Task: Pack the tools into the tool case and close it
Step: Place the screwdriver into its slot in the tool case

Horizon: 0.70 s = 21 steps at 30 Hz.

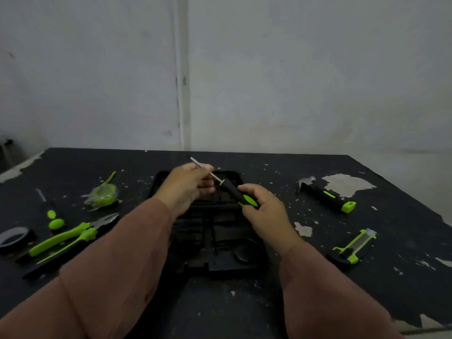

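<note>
Above the tool case (215,265) the screwdriver (232,192) slants far-left to near-right; left hand (187,185) pinches shaft; right hand (265,209) grips handle.

screwdriver (231,192): black handle, lime-green inset, silver shaft
tool case (220,260): black
counter (244,309): black, pale chipped patches
pliers (66,237): lime-green handles
hammer (325,198): black grip, lime-green end
sleeves (117,265): reddish brown
wall (293,81): pale grey

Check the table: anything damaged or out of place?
The table top is damaged: its black coating has peeled into pale patches by the hammer and at the edges, with flakes scattered. Nothing else looks wrong; the case lies open.
</note>
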Available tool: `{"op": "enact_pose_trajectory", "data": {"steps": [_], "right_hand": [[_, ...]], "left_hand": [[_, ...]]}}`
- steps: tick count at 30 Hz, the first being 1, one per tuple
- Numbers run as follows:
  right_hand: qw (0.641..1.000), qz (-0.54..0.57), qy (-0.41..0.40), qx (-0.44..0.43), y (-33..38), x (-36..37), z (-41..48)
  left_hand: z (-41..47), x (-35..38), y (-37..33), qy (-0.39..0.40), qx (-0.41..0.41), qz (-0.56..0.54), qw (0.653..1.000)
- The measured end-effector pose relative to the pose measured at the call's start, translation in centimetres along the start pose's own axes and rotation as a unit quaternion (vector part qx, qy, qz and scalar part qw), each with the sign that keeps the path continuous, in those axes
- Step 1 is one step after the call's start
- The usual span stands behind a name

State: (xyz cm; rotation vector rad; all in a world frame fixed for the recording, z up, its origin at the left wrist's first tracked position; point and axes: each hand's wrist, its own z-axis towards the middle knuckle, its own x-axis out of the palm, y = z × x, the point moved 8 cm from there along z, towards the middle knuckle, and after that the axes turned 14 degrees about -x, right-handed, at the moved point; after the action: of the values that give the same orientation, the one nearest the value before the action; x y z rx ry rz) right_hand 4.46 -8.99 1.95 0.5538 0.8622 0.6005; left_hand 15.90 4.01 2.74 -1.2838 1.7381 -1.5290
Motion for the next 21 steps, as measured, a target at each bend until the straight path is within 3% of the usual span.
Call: {"op": "enact_pose_trajectory", "data": {"steps": [6, 11, 15, 18, 21], "right_hand": [[0.997, -0.015, 0.067, -0.047, 2.1, 3.5, 1.5], [0.999, 0.037, 0.033, -0.013, 0.1, 3.2, 0.9], [0.999, 0.044, 0.007, -0.013, -0.7, 1.5, 0.3], [0.999, 0.039, 0.030, -0.015, -0.6, 1.1, 0.1], [0.999, 0.016, 0.047, -0.022, -0.8, 1.0, 0.0]], "left_hand": [[-0.6, -5.6, 0.0, -0.020, -0.013, -0.038, 0.999], [-1.2, -8.1, 1.4, -0.006, -0.033, -0.008, 0.999], [-2.2, -9.3, 2.0, -0.024, -0.019, 0.154, 0.988], [-2.9, -8.8, 1.4, -0.051, 0.030, 0.359, 0.931], [-3.0, -8.0, 1.5, -0.043, 0.047, 0.462, 0.885]]}}
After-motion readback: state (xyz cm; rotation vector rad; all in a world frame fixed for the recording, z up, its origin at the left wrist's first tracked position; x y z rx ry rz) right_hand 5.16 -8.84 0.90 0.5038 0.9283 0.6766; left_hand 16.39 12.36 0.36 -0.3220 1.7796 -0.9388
